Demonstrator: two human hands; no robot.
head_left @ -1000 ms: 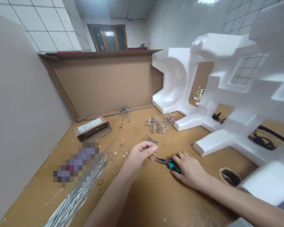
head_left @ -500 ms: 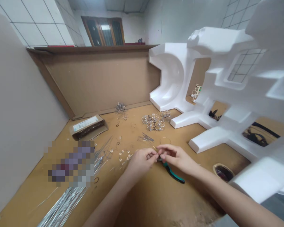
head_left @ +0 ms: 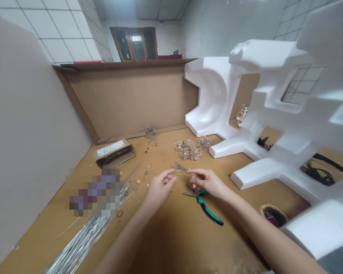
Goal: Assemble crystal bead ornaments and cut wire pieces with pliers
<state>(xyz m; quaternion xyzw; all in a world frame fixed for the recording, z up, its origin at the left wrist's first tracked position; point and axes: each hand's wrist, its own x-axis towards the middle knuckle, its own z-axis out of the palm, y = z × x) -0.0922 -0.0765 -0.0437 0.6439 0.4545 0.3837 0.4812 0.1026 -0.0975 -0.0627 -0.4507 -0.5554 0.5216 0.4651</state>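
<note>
My right hand [head_left: 206, 181] hovers above the brown board [head_left: 171, 236], thumb and forefinger pinched on a tiny piece I cannot make out. My left hand [head_left: 159, 187] floats just left of it, fingers loosely curled with the forefinger extended, holding nothing visible. Teal-handled pliers [head_left: 203, 203] lie on the board under and in front of my right hand, untouched. A small cluster of bent wire pieces [head_left: 178, 167] lies just beyond the fingertips, and a pile of finished wire rings [head_left: 190, 149] sits farther back.
Large white foam packing blocks [head_left: 277, 114] fill the right side. A cardboard wall [head_left: 131, 99] stands at the back. A small open box [head_left: 114, 152] and a bundle of silvery wires [head_left: 85, 239] lie at left. A dark roll [head_left: 273, 215] sits at right.
A second ago my right hand rested on the pliers; it then met my left hand. Now the pliers lie free and the hands have drawn slightly apart.
</note>
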